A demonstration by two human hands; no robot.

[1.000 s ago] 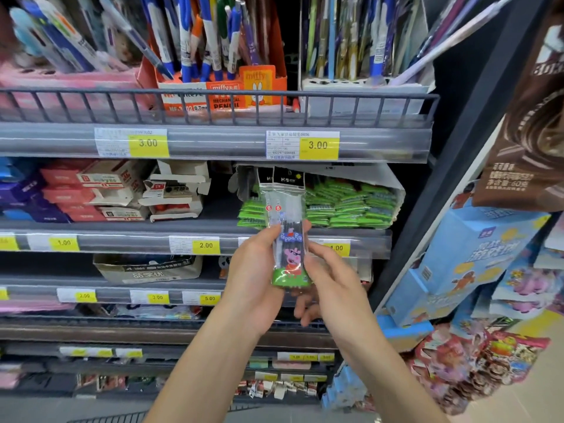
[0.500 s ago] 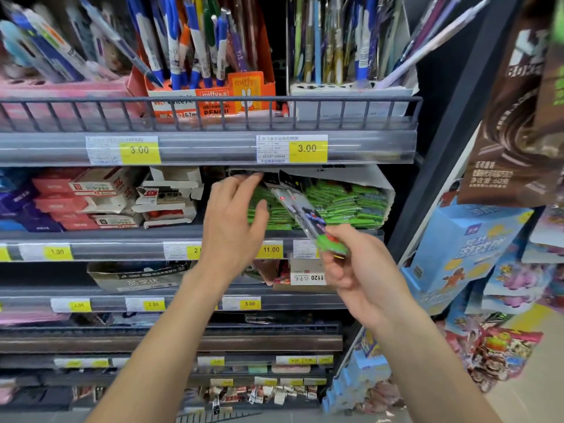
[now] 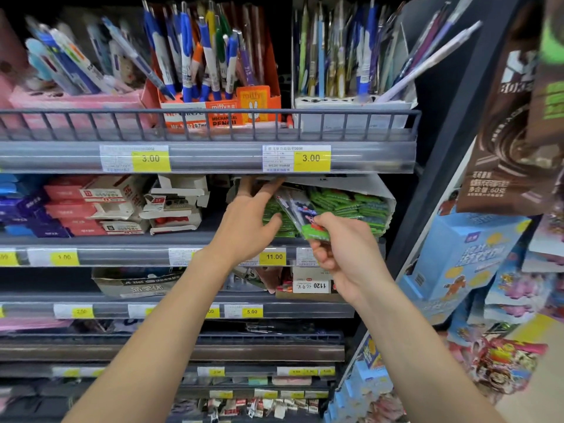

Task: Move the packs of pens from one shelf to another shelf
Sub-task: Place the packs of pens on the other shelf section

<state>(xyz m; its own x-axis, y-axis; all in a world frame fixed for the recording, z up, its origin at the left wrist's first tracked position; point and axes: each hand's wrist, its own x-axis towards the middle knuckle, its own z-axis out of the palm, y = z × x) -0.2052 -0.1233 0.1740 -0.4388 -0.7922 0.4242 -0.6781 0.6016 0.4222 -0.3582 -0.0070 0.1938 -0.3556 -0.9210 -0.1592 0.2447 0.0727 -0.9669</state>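
The second shelf [image 3: 122, 239] from the top carries the work: at its right end a white display carton [image 3: 351, 186] lies open toward the aisle, stuffed with green-edged packs of pens [image 3: 345, 206] stacked flat. One pen pack [image 3: 300, 213] is out in front of that carton, tilted, its green bottom edge near and its top leaning back toward the stack.

These packs look like thin clear sleeves around a few pens — light, stiff along the pens, floppy and rather slick at the plastic margins. A pinch at the sealed green end should do, though taking hold across the pens themselves would probably slip less; a whole bundle would likely fan out unless squeezed flat.

The left hand [image 3: 247, 221] reaches into the carton mouth, fingers spread and lying against the stacked packs; whether it has closed on any I cannot tell. The right hand [image 3: 338, 242] is curled, pinching the loose pack's green end between thumb and fingers.
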